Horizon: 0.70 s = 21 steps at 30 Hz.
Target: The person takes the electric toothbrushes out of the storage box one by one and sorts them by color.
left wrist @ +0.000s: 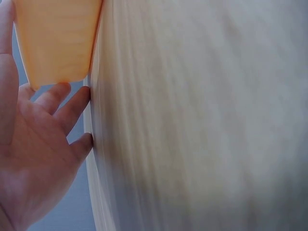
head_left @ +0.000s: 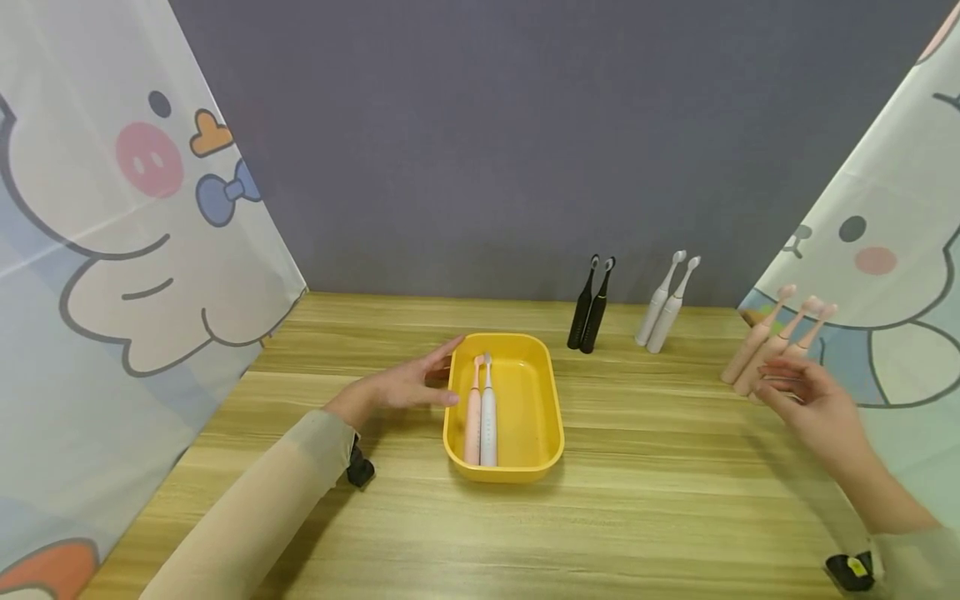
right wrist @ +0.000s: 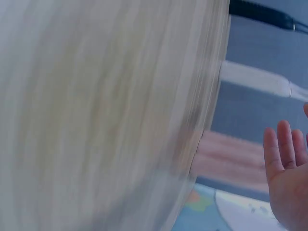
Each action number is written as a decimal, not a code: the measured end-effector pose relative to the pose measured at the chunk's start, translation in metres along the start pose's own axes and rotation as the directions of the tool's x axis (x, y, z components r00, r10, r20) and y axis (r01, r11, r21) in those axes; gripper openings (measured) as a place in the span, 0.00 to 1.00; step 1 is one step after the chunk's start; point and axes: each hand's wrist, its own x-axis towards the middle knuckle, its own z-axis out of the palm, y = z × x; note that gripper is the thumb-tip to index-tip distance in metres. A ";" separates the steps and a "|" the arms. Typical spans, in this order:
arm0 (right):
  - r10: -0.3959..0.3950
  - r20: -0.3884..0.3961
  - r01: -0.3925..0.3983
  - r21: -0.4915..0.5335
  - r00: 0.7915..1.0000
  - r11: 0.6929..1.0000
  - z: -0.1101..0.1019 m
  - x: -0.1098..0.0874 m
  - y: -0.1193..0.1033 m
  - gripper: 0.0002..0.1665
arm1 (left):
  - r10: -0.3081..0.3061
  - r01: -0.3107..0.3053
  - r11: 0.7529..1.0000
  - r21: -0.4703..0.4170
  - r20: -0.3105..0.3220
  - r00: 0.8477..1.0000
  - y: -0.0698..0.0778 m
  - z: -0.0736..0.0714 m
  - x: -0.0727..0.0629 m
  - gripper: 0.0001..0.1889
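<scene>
A yellow plastic tray (head_left: 525,417) sits mid-table. Inside it, along the left wall, lie a pink electric toothbrush (head_left: 472,425) and a white electric toothbrush (head_left: 489,425), side by side. My left hand (head_left: 412,383) is at the tray's left side, fingers and thumb spread along it; the left wrist view has the fingertips right at the tray wall (left wrist: 57,43). At the right, three pink electric toothbrushes (head_left: 750,354) stand upright in a row. My right hand (head_left: 813,408) is close in front of them, overlapping the rightmost one. In the right wrist view its fingers (right wrist: 286,144) are extended, holding nothing.
Two black electric toothbrushes (head_left: 588,312) stand upright behind the tray to the right. Beside them stand two white electric toothbrushes (head_left: 665,312). A grey panel (head_left: 480,167) rises along the table's back edge, with cartoon-printed cloths (head_left: 135,292) at both sides.
</scene>
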 end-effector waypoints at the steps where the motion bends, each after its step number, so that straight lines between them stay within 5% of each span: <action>1: 0.000 0.019 0.000 -0.002 1.000 1.000 0.003 0.001 -0.002 0.29 | -0.001 0.001 1.000 0.002 -0.001 1.000 0.000 0.000 0.000 0.64; 7: -0.019 0.114 0.014 0.038 0.993 0.999 0.029 0.008 -0.017 0.29 | -0.013 0.013 1.000 0.005 -0.010 1.000 0.002 0.001 -0.001 0.64; 14: -0.111 0.159 0.077 0.210 0.981 0.975 0.062 0.020 -0.029 0.32 | -0.013 0.013 1.000 -0.014 -0.006 1.000 0.002 0.001 -0.002 0.63; 21: -0.120 0.189 0.085 0.183 0.975 0.979 0.094 0.024 -0.038 0.26 | -0.014 0.014 1.000 -0.006 -0.007 1.000 0.004 0.001 -0.001 0.64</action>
